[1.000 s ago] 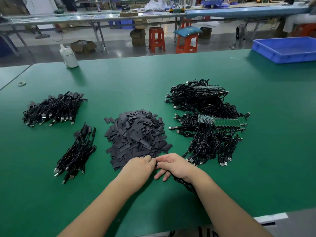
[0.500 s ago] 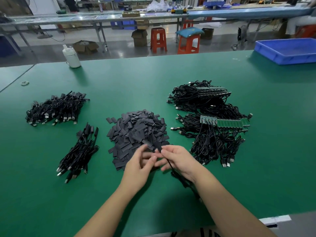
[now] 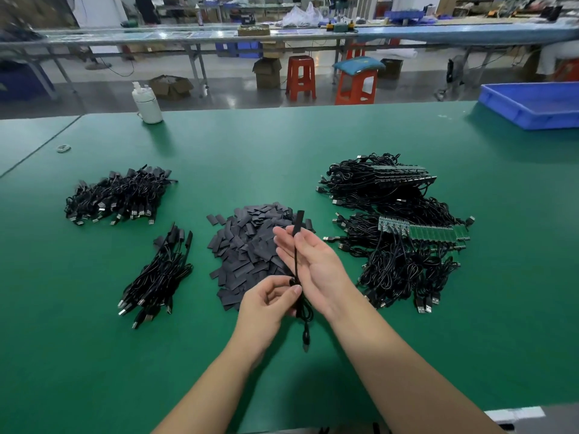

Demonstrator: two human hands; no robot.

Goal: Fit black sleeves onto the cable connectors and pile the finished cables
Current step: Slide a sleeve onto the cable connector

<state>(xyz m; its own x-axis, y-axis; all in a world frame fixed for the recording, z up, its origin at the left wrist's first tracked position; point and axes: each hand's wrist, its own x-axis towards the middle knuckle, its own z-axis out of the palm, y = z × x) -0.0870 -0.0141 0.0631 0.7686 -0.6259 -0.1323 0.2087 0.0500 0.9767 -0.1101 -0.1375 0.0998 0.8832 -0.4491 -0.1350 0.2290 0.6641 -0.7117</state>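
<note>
- Since the earlier frames, both hands are being raised off the tabletop [image 3: 407, 355], and one cable [image 3: 296, 261] is being lifted clear of the sleeve heap [image 3: 250, 245] and stretched upright between them.
- One sleeve [image 3: 299, 221] is being carried on the cable's upper end, above the right hand [image 3: 316, 264]; whether it is fully seated cannot be told.
- Right-hand fingers [image 3: 283, 245] are being held nearly straight, the cable lying across the open palm.
- Lower down, the cable is being pinched by the left hand [image 3: 269, 305] between thumb and curled fingers; the remaining length is hanging in a loop below.
- Finished work is being judged from two piles at left: a near pile [image 3: 156, 277] and a far pile [image 3: 119, 195], both well apart from the hands.
- Unprocessed stock [image 3: 401, 245], with green boards attached, is lying at right and is being judged the larger share.
- Progress is therefore being assessed as partial: this cable is not yet piled, and many cables and sleeves are waiting.
</note>
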